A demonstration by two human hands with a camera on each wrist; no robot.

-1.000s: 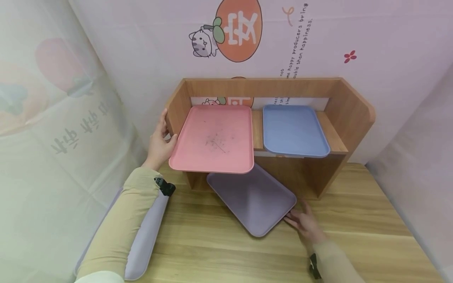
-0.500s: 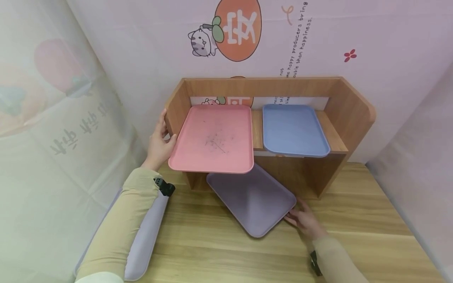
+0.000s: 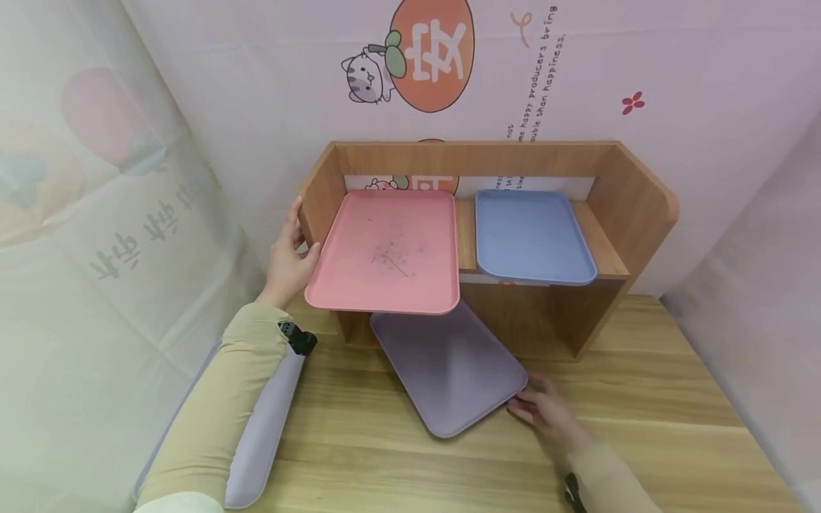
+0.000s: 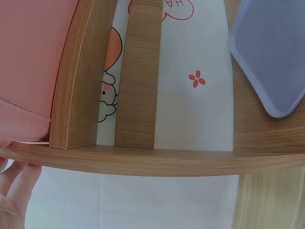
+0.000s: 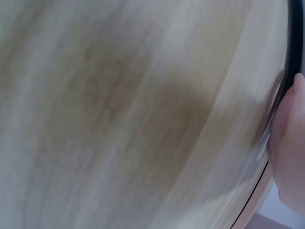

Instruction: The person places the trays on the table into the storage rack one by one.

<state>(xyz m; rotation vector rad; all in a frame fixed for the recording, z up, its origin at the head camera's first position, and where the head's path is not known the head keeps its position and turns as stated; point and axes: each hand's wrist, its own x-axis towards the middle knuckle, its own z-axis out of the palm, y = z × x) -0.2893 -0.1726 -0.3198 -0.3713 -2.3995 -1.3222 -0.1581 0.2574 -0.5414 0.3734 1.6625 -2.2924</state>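
Observation:
In the head view a wooden desktop shelf [image 3: 641, 206] stands on the table, its left side panel gripped by my left hand [image 3: 290, 265], thumb in front beside the pink tray [image 3: 410, 242]. That tray and a smaller blue tray [image 3: 535, 239] lie on the upper board, their front edges jutting past it. My right hand [image 3: 548, 410] holds a purple tray [image 3: 452, 370] by its right corner. The purple tray sits askew, its far end hidden under the pink one in the lower compartment. Part of the right hand [image 5: 288, 143] shows at the right wrist view's edge.
A lilac tray [image 3: 266, 434] lies on the table at the left, partly hidden beneath my left forearm. White printed cloth [image 3: 256, 71] hangs behind the shelf and on both sides. The wooden table [image 3: 359, 456] extends in front of the shelf.
The purple tray has turned, its near corner swinging left and slightly toward me. My right hand has moved a little left and nearer with it. The left hand stays put.

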